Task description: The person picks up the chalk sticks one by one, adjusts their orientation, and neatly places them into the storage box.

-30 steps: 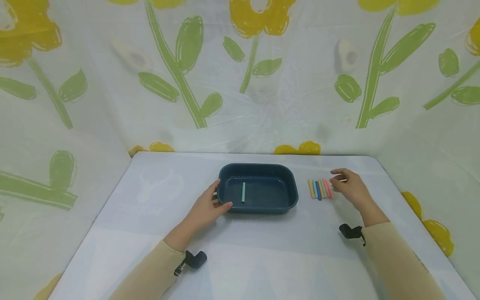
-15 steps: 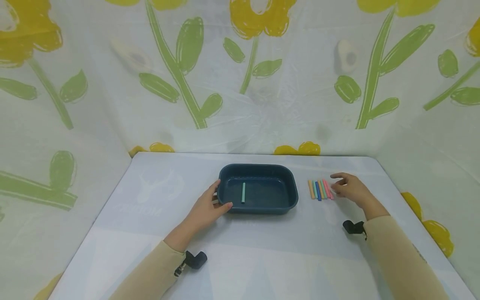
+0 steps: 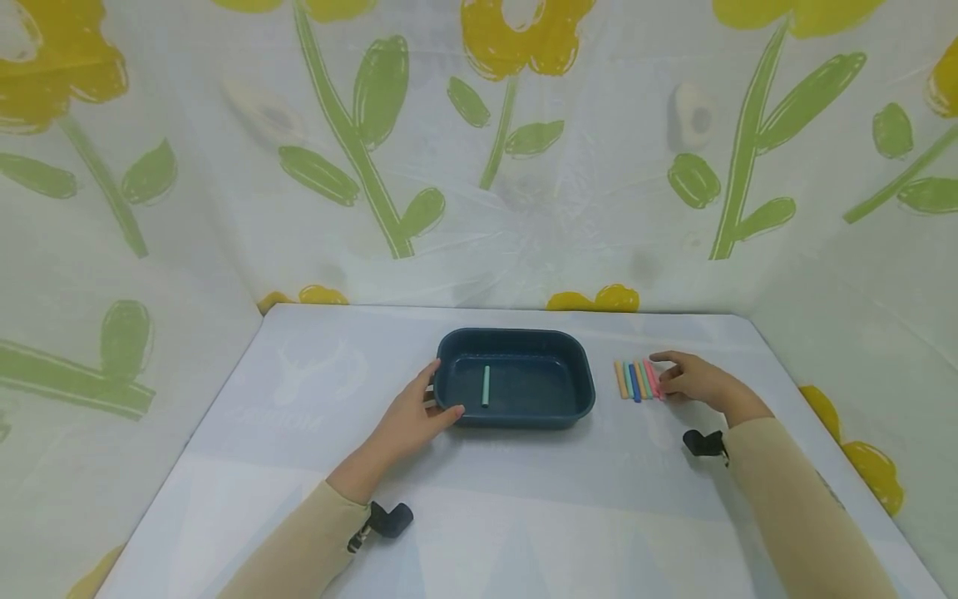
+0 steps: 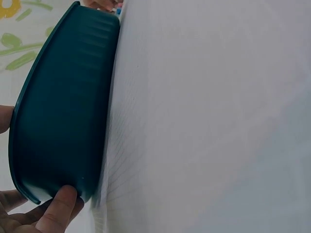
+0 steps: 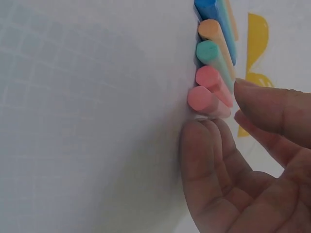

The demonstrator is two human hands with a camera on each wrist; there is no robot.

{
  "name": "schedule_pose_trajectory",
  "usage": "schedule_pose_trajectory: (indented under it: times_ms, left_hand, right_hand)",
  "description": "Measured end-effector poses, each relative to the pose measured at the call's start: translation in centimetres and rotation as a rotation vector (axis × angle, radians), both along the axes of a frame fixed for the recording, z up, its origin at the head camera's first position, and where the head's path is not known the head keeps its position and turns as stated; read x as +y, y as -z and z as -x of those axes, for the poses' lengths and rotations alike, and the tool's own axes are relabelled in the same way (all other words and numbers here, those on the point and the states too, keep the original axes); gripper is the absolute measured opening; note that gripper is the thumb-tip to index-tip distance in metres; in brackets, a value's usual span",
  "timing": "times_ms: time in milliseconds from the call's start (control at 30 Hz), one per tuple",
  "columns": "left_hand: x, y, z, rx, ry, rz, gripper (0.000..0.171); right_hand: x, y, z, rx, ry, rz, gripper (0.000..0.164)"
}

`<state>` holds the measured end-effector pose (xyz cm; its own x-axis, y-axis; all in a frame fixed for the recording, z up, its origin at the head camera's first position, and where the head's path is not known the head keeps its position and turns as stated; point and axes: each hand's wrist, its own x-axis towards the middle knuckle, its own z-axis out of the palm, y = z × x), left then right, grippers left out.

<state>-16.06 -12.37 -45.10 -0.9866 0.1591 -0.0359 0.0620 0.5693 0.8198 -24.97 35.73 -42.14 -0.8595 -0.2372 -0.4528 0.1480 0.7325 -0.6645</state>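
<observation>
A dark blue plastic tray [image 3: 515,420] stands on the table, with one green chalk stick [image 3: 486,386] lying inside. My left hand [image 3: 407,416] grips its left end, thumb at the near corner; the left wrist view shows fingertips against the tray's outer wall [image 4: 63,107]. Right of the tray lies a row of chalk sticks [image 3: 634,380] in orange, green, blue and pink. My right hand [image 3: 699,384] is at the row's right end, thumb and fingers apart. In the right wrist view its fingertips are close beside the outermost pink chalk [image 5: 201,99]; whether they touch it, I cannot tell.
The pale table [image 3: 524,516] ends at a back edge just behind the tray. White curtains [image 3: 554,216] with yellow flowers and green leaves hang behind and at both sides. Each wrist wears a small black camera mount [image 3: 391,520].
My right hand has lowered and moved left to the pink end of the chalk row. The left hand and the tray have stayed in place.
</observation>
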Motion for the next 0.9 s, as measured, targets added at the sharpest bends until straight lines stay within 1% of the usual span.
schedule_pose_trajectory:
  times_ms: [133, 267, 400, 500, 633, 767, 900]
  left_hand:
    - [0.04, -0.04, -0.05, -0.001, -0.001, 0.003, 0.091]
    - [0.09, 0.00, -0.05, 0.002, -0.001, 0.009, 0.090]
    - [0.15, -0.19, -0.15, -0.006, -0.003, 0.008, 0.090]
    - [0.16, -0.45, -0.29, -0.014, -0.008, 0.011, 0.090]
    - [0.15, -0.51, -0.35, -0.014, -0.008, 0.019, 0.090]
    - [0.17, -0.50, -0.39, -0.009, -0.006, 0.020, 0.090]
    - [0.20, -0.57, -0.44, -0.009, -0.009, 0.015, 0.090]
  right_hand:
    - [0.23, 0.02, 0.38, -0.047, -0.002, 0.009, 0.070]
    - [0.34, 0.02, 0.79, -0.082, -0.004, -0.005, 0.077]
    - [0.31, -0.06, 1.02, -0.091, -0.023, -0.022, 0.081]
    - [0.19, -0.23, 1.00, -0.100, -0.016, -0.027, 0.082]
    - [0.07, -0.37, 0.81, -0.096, -0.016, -0.048, 0.078]
    - [0.18, -0.19, 0.66, -0.064, -0.037, -0.060, 0.074]
    - [0.40, -0.02, 0.61, -0.044, -0.037, -0.073, 0.073]
